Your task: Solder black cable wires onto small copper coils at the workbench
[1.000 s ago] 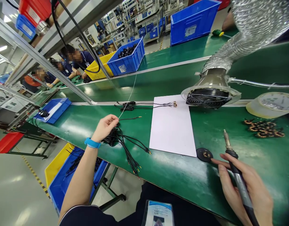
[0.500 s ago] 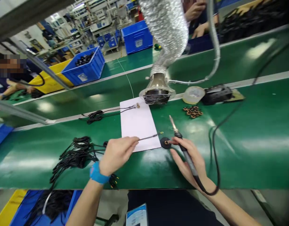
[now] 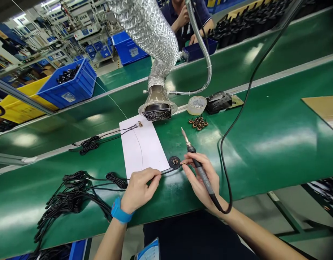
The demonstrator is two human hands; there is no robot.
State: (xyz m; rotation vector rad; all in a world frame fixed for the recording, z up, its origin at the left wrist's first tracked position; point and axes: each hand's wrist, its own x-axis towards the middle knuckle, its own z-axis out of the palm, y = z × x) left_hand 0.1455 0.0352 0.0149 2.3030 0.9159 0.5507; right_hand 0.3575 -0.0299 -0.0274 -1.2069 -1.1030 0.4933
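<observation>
Pinching a black cable [image 3: 170, 171] between thumb and fingers, the left hand [image 3: 141, 189] holds it a little back from its end. The right hand [image 3: 203, 180] is curled round a soldering iron [image 3: 203, 176], its fingertips beside the cable's end; whether they grip that end, I cannot tell. The cable's end section spans the narrow gap between the hands, just on the near side of a black disc [image 3: 174, 162] at the near right corner of a white sheet [image 3: 155, 151]. The iron's tip points away from the person, right of the sheet's edge. Both arms cross the front edge of the green table [image 3: 264, 151], whose surface stretches right from the right hand towards some cardboard [image 3: 325, 110], with the iron's cord [image 3: 223, 144] curving between. Left of the left hand lies a cable bundle [image 3: 74, 195]. Farther off are small ring parts [image 3: 198, 123], a tub [image 3: 197, 105] and a fan hood [image 3: 157, 112] near the sheet's far edge.
</observation>
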